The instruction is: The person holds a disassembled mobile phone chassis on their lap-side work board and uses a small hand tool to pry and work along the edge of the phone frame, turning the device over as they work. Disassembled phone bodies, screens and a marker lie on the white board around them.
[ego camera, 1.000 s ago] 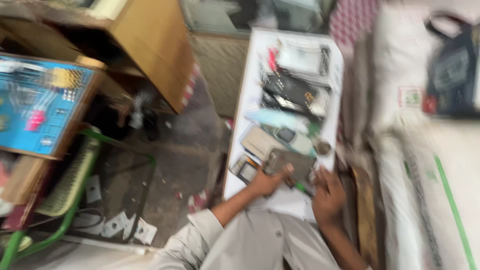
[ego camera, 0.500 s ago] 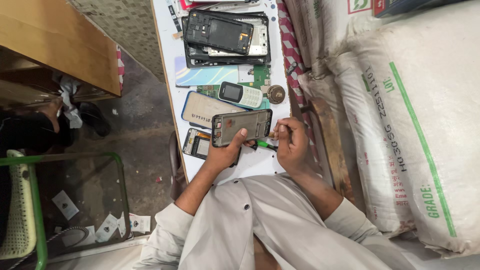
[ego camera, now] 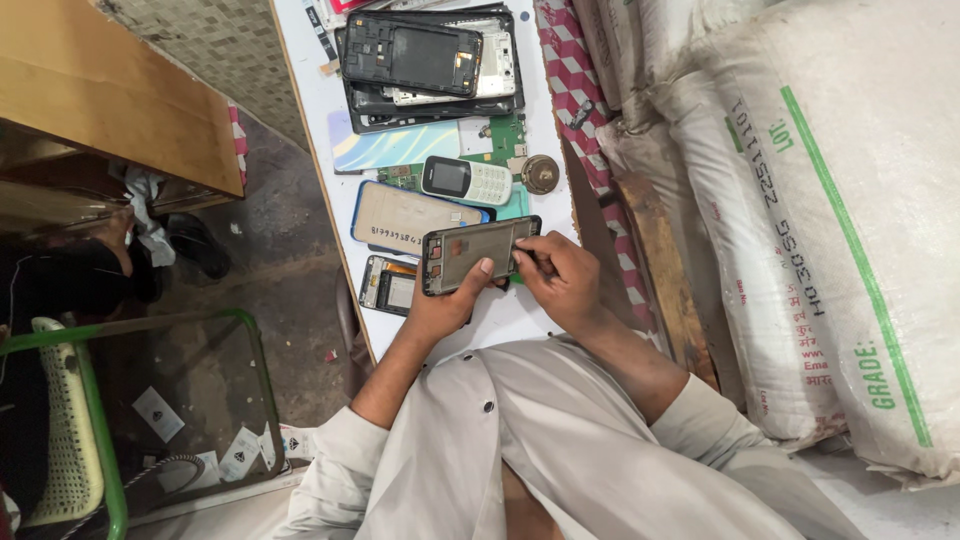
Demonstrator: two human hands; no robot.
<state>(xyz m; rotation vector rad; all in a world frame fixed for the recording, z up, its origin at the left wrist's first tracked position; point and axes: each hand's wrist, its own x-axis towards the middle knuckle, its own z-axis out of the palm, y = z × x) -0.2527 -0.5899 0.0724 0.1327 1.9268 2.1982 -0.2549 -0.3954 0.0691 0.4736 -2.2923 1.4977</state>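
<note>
**Open phone held over the crowded bench**

At the near edge of the white bench, the left hand grips the open phone frame; the right hand pinches at its end with fingers close together; it could slip and fall onto the loose phone parts just beside it; the small keypad phone and brass disc crowd in behind.

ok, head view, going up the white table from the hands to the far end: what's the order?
Left hand and right hand holding the opened smartphone → small keypad phone → pale iridescent back cover → stack of dark phone frames at the far end of the white table.
</note>
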